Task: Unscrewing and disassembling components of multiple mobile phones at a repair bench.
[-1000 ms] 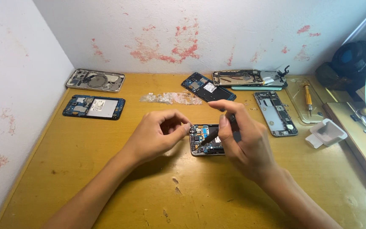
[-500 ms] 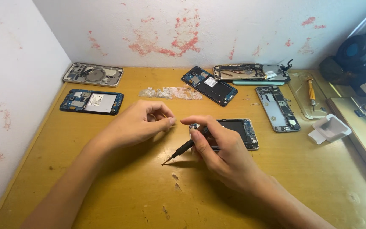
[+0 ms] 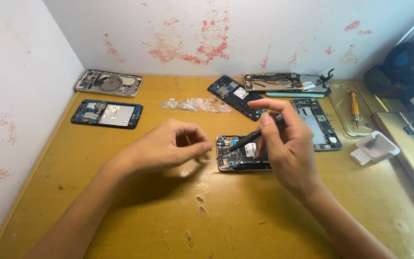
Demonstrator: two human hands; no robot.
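An opened phone [image 3: 238,153] with its circuit boards showing lies on the yellow wooden table [image 3: 120,201], partly hidden by my right hand. My right hand [image 3: 286,148] holds a thin black screwdriver [image 3: 243,140] with its tip pointing down-left over the phone's left end. My left hand [image 3: 168,146] hovers just left of the phone, fingers curled and pinched together; whether something tiny is between them cannot be told.
Several other dismantled phones lie about: a silver frame [image 3: 109,83] and a blue board phone [image 3: 106,113] at the far left, a black one [image 3: 235,97], a stacked pair [image 3: 286,84] and a grey one [image 3: 317,122] at the back. A clear tray [image 3: 346,117] with a yellow screwdriver [image 3: 354,103] and a white box [image 3: 374,147] sit right.
The phone now lies under my right hand instead of to its right. The screwdriver tip has risen from the table onto the phone's left end. My left hand has moved right and lower.
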